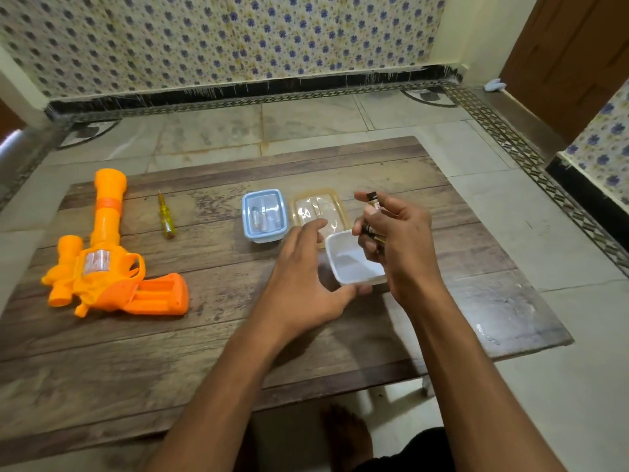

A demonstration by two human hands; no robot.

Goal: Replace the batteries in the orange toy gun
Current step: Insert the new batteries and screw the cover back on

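The orange toy gun [112,267] lies on the left of the bench [340,335], a screwdriver [166,214] just right of its barrel. Right of centre, the right hand [398,236] grips batteries [373,206] above a white container [354,260], which the left hand [306,284] holds. Beyond sit a blue-lidded box [264,214] and an amber lid [318,211].

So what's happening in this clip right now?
A person sits at a low wooden table. Their right hand grips a couple of dark cylindrical batteries above a small white open plastic tub, which the left hand steadies by its near edge. The orange plastic toy gun lies untouched at the table's left, its grip compartment open, beside a yellow-handled screwdriver. A lidded blue container and a clear amber lid sit behind the tub.
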